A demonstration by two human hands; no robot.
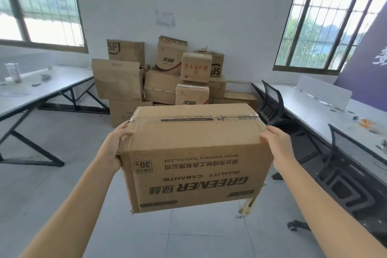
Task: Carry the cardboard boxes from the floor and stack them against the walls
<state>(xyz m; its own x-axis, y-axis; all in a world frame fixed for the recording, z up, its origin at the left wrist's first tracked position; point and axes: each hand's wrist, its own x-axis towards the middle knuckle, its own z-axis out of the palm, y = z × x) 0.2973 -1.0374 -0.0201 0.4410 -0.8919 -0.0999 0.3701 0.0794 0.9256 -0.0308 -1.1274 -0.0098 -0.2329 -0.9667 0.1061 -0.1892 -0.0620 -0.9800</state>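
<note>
Two arms show, both bare from the wrist to the frame's edge: the left forearm point(73, 199) and the right forearm point(326, 205), slim and smooth. The left grip point(117, 142) and right grip point(277, 140) are bare too, the nails too blurred to tell.

I grip the box point(194, 151) at its ends with left hand point(116, 144) and right hand point(277, 142). Behind it, the stack point(163, 79) stands against the wall point(188, 6), between left table point(54, 84) and right table point(314, 109).

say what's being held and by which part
A large brown cardboard box printed GREENER, gripped at its upper end corners: left hand on the left end, right hand on the right.
</note>
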